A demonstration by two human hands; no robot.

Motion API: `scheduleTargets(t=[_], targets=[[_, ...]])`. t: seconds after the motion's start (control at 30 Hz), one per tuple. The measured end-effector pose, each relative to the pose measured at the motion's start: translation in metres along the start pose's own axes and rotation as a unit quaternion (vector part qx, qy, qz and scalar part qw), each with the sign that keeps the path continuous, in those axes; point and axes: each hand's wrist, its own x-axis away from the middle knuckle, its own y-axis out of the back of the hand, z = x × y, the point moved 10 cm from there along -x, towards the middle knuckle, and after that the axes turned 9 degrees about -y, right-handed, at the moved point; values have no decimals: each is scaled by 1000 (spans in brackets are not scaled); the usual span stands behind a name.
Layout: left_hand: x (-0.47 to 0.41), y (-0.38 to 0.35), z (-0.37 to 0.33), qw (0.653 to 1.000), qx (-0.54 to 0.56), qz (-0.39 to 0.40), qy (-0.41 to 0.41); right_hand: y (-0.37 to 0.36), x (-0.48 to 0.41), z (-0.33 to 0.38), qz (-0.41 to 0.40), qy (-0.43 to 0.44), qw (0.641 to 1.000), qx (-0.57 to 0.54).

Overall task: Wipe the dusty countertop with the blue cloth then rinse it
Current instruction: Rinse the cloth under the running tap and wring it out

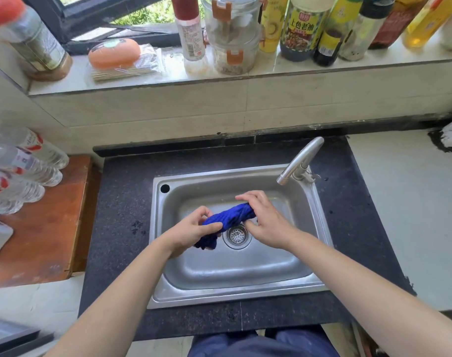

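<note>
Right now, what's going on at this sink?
A person is holding the blue cloth, twisted into a roll, over the sink, just above the drain. The left hand grips its near end and the right hand grips the far end, as if wringing it. No water is visibly coming from the faucet.

Plain deep blue twisted cloth over the silver brushed-steel sink. Round the sink, black speckled stone worktop with fine grey flecks. Silver metal tap at the sink's back right corner. Left of the sink, reddish-brown wooden board with streaky grain, carrying clear plastic water bottles with red-and-white labels. Right of the sink, plain off-white surface. Behind the sink, cream tiled wall. Above that, orange oval lidded box and dark sauce bottle with yellow label.
</note>
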Motion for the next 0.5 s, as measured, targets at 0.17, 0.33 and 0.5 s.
scheduleTargets(t=[0.17, 0.33, 0.5], targets=[[2, -11, 8, 994, -86, 60, 42, -3, 2, 15, 28, 46, 991, 120], [3, -1, -23, 930, -348, -42, -111, -10, 9, 16, 36, -54, 989, 134], [15, 1, -36, 878, -429, -114, -180, -33, 21, 7, 76, -226, 929, -283]])
